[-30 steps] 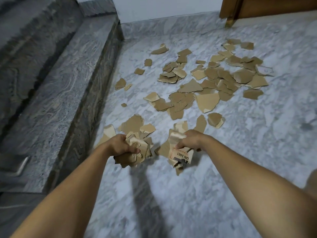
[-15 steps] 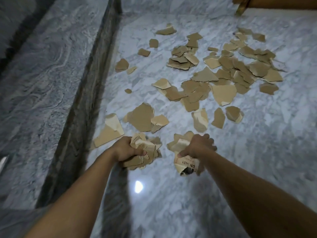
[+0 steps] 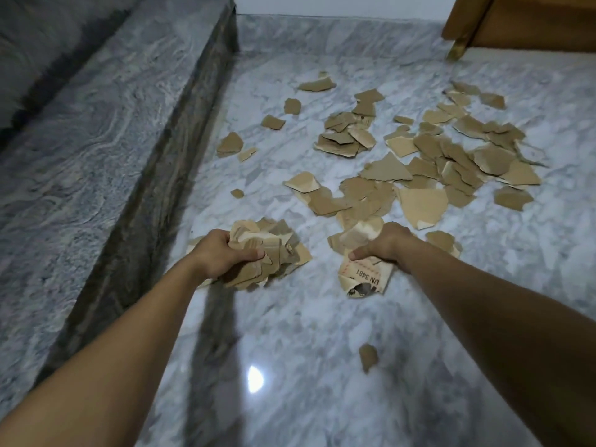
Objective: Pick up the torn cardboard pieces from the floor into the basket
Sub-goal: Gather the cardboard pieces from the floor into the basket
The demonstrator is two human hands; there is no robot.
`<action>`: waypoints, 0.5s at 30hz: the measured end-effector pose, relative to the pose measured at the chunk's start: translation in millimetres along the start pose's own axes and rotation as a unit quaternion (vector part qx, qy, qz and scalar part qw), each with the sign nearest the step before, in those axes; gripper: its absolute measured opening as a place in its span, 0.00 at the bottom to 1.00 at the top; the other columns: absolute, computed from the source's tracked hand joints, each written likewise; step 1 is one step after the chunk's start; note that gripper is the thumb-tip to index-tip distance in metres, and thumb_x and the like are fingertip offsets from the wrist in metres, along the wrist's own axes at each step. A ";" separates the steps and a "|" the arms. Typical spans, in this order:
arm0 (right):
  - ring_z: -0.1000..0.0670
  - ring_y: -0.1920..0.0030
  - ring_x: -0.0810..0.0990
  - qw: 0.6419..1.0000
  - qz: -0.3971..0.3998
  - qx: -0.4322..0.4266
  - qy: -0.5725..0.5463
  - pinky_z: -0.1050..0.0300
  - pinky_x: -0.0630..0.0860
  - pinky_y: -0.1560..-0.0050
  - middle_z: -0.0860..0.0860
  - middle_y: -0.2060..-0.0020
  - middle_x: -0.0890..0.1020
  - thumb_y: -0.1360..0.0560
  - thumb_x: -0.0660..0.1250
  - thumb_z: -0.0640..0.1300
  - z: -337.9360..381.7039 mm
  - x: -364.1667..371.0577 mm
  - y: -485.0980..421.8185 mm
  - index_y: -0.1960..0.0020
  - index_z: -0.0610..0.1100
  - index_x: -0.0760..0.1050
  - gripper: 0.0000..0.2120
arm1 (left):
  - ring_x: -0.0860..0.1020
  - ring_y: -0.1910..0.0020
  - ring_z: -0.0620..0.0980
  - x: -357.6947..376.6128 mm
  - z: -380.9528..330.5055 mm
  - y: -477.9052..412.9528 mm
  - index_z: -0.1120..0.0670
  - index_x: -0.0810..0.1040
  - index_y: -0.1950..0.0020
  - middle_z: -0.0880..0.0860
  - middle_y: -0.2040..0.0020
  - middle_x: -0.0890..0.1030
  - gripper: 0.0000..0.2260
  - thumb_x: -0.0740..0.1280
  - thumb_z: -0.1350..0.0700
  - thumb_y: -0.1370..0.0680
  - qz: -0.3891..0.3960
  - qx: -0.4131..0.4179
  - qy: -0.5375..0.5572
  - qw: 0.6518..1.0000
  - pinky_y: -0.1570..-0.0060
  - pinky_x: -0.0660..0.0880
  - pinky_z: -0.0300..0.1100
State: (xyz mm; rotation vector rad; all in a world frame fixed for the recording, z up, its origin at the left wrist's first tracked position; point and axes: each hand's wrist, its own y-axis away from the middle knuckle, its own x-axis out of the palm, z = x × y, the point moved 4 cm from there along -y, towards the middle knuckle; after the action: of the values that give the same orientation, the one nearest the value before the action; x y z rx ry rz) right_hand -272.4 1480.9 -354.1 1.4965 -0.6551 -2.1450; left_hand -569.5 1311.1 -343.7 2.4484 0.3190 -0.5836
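A pale grey marble floor (image 3: 322,398) fills most of the view. A raised step of darker veined stone (image 3: 96,140) runs along its left edge, and a wooden piece of furniture (image 3: 532,24) stands on a brass-coloured foot (image 3: 455,51) in the far right corner. The torn cardboard pieces (image 3: 451,162) lie on the floor. Most of them are spread in an overlapping drift across the far right half, thinning into separate scraps toward the step. A second, smaller cluster (image 3: 345,137) sits just left of the main drift. Nearer the camera, both bare forearms reach forward and down to the closest pieces. The left hand (image 3: 222,253) is closed round a thick wad of crumpled pieces (image 3: 271,246), fingers curled over its top and thumb pressed against the near side. The wad's lower edges touch or nearly touch the floor. The right hand (image 3: 387,245) grips its own bundle the same way, knuckles up and thumb pointing left across a printed piece (image 3: 364,275) that hangs below the fist and reads "UN 3481" upside down. More brown pieces stick out behind that fist. One lone scrap (image 3: 368,356) lies on bare floor well short of the hands, between the forearms and closer to the right one. A tiny scrap (image 3: 237,193) lies by itself near the step. A small bright glare (image 3: 254,379) shines on the polished marble.
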 end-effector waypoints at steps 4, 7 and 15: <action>0.38 0.32 0.68 0.993 -0.045 0.025 0.105 0.44 0.71 0.36 0.39 0.34 0.69 0.42 0.80 0.67 1.0 19.3 -13.2 0.35 0.45 0.70 0.44 | 0.84 0.52 0.50 16.4 -9.7 -29.9 0.51 0.84 0.49 0.49 0.53 0.86 0.23 0.80 0.40 0.38 0.054 -0.005 -0.039 0.998 0.44 0.80 0.49; 0.37 0.32 0.69 0.992 -0.068 0.012 0.108 0.39 0.70 0.35 0.41 0.34 0.70 0.41 0.79 0.67 -2.5 28.8 -19.4 0.31 0.46 0.66 0.47 | 0.74 0.35 0.55 41.9 -10.2 -53.9 0.43 0.81 0.43 0.50 0.37 0.77 0.35 0.74 0.26 0.44 0.043 0.002 -0.189 0.981 0.34 0.71 0.53; 0.36 0.42 0.78 0.995 -0.084 -0.042 -0.022 0.40 0.77 0.43 0.40 0.40 0.76 0.39 0.84 0.53 -7.9 39.1 -24.5 0.35 0.47 0.55 0.46 | 0.60 0.34 0.59 61.1 -24.6 -70.9 0.46 0.65 0.36 0.54 0.34 0.61 0.47 0.75 0.26 0.48 -0.011 -0.084 -0.343 0.935 0.38 0.67 0.63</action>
State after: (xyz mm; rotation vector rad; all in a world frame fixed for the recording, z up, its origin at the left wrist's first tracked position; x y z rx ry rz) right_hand -279.5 1475.8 -400.1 1.5100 -0.4615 -2.3069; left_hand -532.8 1387.7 -390.1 1.9272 0.0982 -1.3061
